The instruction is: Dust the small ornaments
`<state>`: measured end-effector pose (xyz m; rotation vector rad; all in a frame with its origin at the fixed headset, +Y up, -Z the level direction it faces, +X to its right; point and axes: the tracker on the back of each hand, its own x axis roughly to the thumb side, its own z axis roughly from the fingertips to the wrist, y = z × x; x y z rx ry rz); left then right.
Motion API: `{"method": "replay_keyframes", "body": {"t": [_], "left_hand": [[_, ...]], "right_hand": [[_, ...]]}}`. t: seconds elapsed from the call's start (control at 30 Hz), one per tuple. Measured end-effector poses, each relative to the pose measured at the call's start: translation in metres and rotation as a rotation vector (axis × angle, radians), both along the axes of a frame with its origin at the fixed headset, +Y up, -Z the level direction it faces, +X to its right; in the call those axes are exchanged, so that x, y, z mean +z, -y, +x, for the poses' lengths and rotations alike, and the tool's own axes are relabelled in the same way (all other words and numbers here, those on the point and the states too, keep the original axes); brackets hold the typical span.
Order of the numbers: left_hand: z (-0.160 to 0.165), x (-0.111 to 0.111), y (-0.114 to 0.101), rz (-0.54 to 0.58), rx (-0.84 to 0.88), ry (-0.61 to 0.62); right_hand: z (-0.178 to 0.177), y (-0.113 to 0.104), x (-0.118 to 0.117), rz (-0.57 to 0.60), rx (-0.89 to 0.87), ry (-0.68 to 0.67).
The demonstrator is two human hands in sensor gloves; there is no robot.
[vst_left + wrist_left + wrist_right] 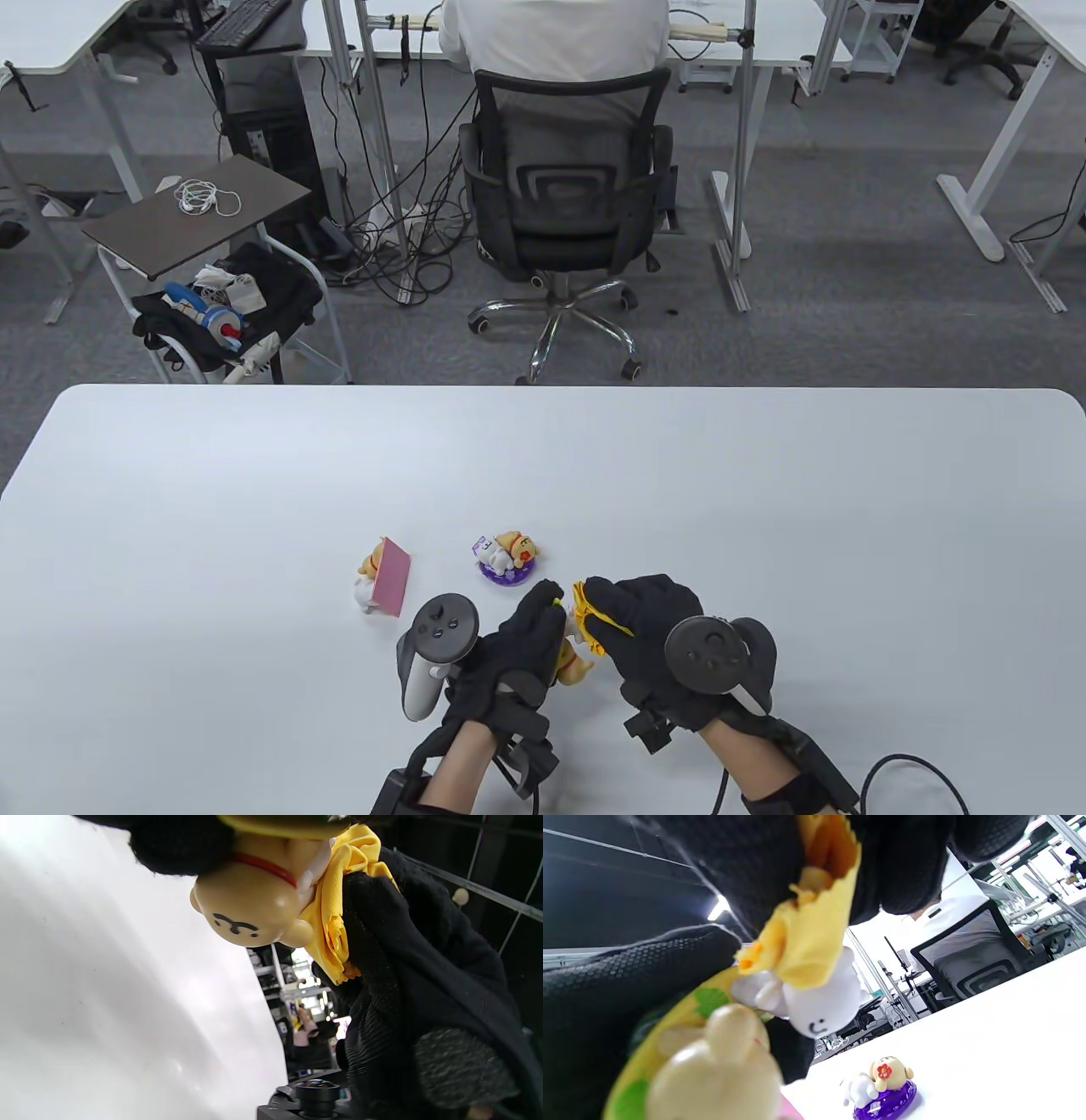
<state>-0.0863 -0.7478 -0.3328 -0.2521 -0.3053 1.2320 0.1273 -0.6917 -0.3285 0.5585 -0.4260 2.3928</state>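
Note:
My left hand (pixel 530 632) grips a small ornament (pixel 575 664) of a tan dog (pixel 250 906) and a white figure (pixel 821 1007) on a yellow-green base, lifted above the white table (pixel 764 509). My right hand (pixel 632 615) pinches a crumpled yellow cloth (pixel 594 624) and presses it against that ornament; the cloth (pixel 808 933) lies over the white figure (pixel 335 904). A second ornament on a purple base (pixel 507 562) stands just beyond the hands (pixel 882 1086). A third with a pink panel (pixel 383 577) stands to the left.
Past the table's far edge are a black office chair (pixel 564 204) with a seated person, a small side table (pixel 199 212) and a black bag (pixel 229 310). Cables run from both wrists at the near edge.

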Motion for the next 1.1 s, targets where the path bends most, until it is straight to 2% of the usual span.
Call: {"method": "replay_keyframes", "body": {"t": [0.07,0.13,0.2,0.33,0.4,0.43,0.5,0.67,0.73,0.8,0.97,1.1], "left_hand": [[0.004,0.000,0.000,0.007,-0.071,0.007],[0.004,0.002,-0.001,0.065,-0.073,0.034],[0.004,0.004,-0.004,0.070,-0.042,0.045],[0.006,0.007,-0.010,0.170,-0.150,0.036],[0.008,0.007,-0.011,0.186,-0.200,0.032],[0.010,0.006,-0.012,0.199,-0.227,0.036],[0.010,0.007,-0.013,0.246,-0.231,0.047],[0.002,0.010,-0.014,0.261,-0.201,0.006],[-0.002,0.006,-0.012,0.237,-0.117,-0.005],[-0.007,0.003,-0.008,0.193,-0.023,-0.053],[-0.016,-0.004,0.013,-0.054,0.294,-0.042],[-0.014,-0.006,0.019,-0.087,0.486,0.017]], "right_hand": [[-0.001,-0.002,0.002,0.011,-0.015,-0.012],[-0.002,0.001,0.000,-0.049,-0.019,-0.036],[0.001,0.004,-0.006,-0.087,-0.020,-0.020],[0.016,0.007,-0.017,-0.136,-0.025,0.049],[0.022,0.007,-0.018,-0.148,-0.116,0.017],[0.020,0.006,-0.018,-0.171,-0.189,-0.052],[0.015,0.006,-0.017,-0.238,-0.224,-0.102],[0.024,0.013,-0.025,-0.207,-0.145,0.006],[0.028,0.017,-0.026,-0.200,-0.115,0.046],[0.029,0.016,-0.024,-0.168,-0.174,0.046],[0.004,-0.004,0.001,0.006,-0.185,-0.080],[-0.015,-0.003,0.012,0.107,-0.049,-0.107]]}}
